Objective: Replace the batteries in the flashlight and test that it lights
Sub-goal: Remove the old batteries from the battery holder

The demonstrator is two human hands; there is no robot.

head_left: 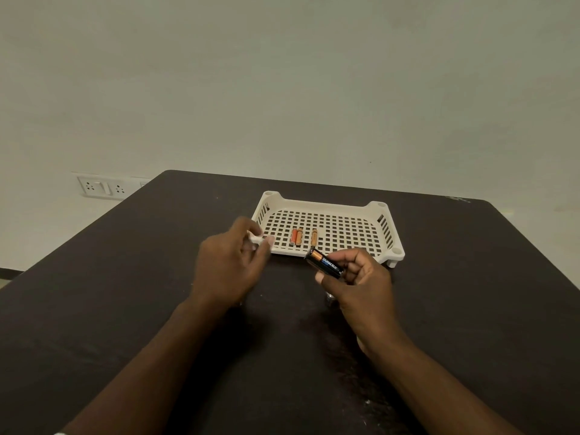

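Note:
My right hand (361, 287) pinches a black and copper Duracell battery pack (324, 263) just in front of the white perforated tray (342, 208). Three small orange batteries lie on the tray floor, two side by side (296, 236) and one apart (314, 236). My left hand (230, 263) hovers at the tray's front-left corner with its fingers loosely curled and nothing visible in it; it looks blurred. A small silvery piece (329, 299) peeks out below my right hand. I cannot tell whether that piece belongs to the flashlight, which is otherwise not visible.
The dark table (125, 293) reaches to the wall at the back. A wall socket plate (103, 187) sits low on the wall beyond the table's left corner.

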